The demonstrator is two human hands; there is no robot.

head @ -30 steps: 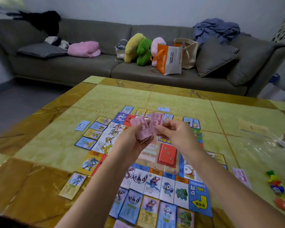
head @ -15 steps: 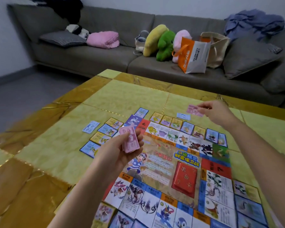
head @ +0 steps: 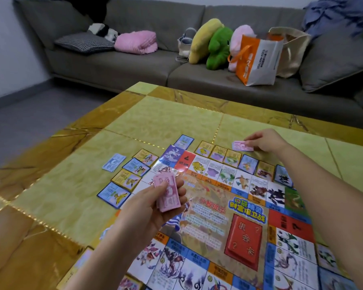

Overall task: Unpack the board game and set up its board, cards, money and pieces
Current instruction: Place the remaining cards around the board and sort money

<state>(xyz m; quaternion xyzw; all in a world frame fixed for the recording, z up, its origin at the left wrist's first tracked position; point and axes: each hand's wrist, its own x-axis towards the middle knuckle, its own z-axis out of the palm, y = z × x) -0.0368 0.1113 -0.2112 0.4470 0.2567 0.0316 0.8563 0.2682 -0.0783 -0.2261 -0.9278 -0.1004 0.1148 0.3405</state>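
Two hands are seen over the game board (head: 218,206), which is laid flat on the yellow table (head: 166,120). A stack of pink money (head: 168,193) is gripped in the left hand (head: 153,208), thumb pressed on top and fingers curled underneath, held above the board's left part. A single pink note (head: 242,146) is pinched at its right end by the right hand (head: 265,141), out past the board's far edge, just beyond the row of cards (head: 220,152) lined up there; whether it's actually lying on the table can't be told tbh. Another line of cards (head: 126,178) is set along the board's left edge, with a blue note (head: 114,162) placed just outside them. A red card deck (head: 244,241) is parked on the board's middle. Behind, a grey sofa (head: 124,65) is loaded with plush toys (head: 218,49) and an orange and white bag (head: 258,61).
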